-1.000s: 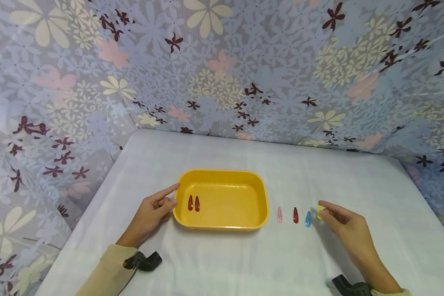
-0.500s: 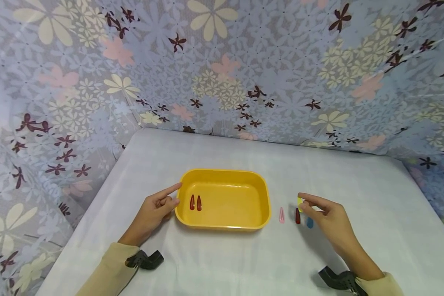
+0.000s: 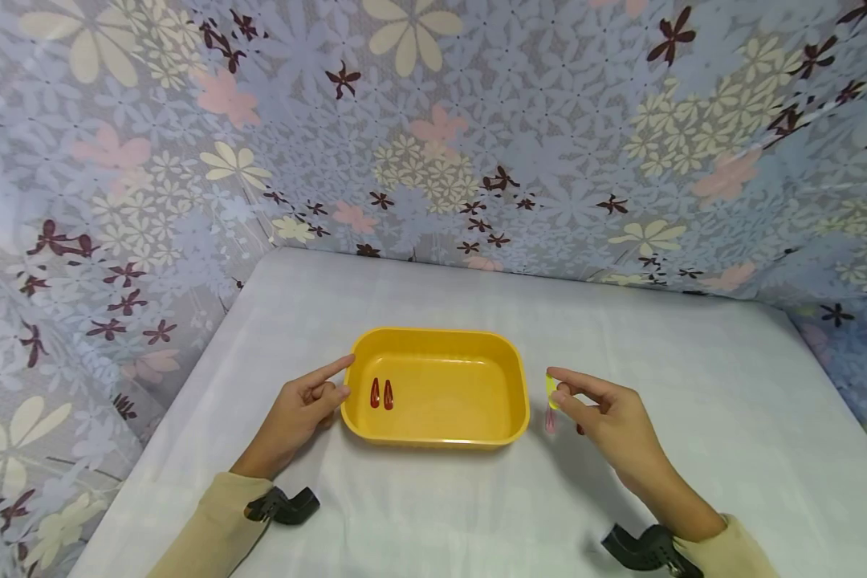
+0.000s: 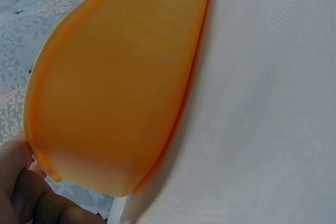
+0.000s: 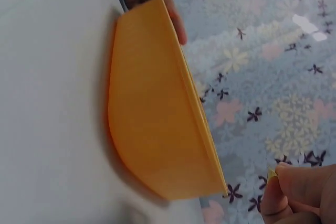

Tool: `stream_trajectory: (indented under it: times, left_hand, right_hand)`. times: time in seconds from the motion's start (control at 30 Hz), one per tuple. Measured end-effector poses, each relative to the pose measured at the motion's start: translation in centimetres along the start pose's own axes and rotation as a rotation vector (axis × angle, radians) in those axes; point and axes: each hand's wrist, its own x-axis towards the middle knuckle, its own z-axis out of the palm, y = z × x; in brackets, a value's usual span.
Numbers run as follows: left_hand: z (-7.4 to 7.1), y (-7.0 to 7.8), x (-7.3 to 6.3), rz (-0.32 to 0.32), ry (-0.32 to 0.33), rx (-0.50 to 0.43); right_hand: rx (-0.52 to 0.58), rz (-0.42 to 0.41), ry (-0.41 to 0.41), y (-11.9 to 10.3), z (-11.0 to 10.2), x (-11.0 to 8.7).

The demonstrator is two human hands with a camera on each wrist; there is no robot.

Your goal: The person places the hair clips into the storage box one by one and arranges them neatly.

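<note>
My right hand [image 3: 617, 421] pinches a yellow hair clip [image 3: 551, 390] between thumb and index finger, just right of the yellow tray [image 3: 441, 441]. In the right wrist view, only a small tip of that yellow clip [image 5: 271, 173] shows at the fingertips. Below it on the cloth lies a pink hair clip [image 3: 550, 423], partly covered. A red hair clip [image 3: 580, 430] barely shows under the hand, and the blue clip is hidden. My left hand [image 3: 303, 417] holds the tray's left rim with thumb and index finger. Inside, two red hair clips [image 3: 381, 393] lie side by side at the left.
A white cloth [image 3: 433, 514] covers the table. Behind it and to the left hangs a flowered curtain [image 3: 433, 144]. Each wrist wears a black camera mount, the left one [image 3: 282, 506] near the front.
My right hand has carried the yellow clip leftward over the blue and red clips to the tray's right side. My left hand stays at the tray's rim.
</note>
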Motion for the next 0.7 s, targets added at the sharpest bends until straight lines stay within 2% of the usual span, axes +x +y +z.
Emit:
stream_trajectory:
  times: [0.37,0.6,0.7]
  left_hand:
    - [0.1,0.3,-0.1,-0.025,0.011,0.015]
    - [0.2,0.3,-0.1,-0.025,0.013,0.012]
    - [0.2,0.2,-0.1,-0.026,0.018,0.024]
  right_hand:
    - [0.057,0.005,0.033,-1.1,1.9,0.3]
    - [0.041,0.009,-0.020,-1.6,3.2,0.7]
    - [0.016,-0.031,-0.052,-1.9,3.7,0.9]
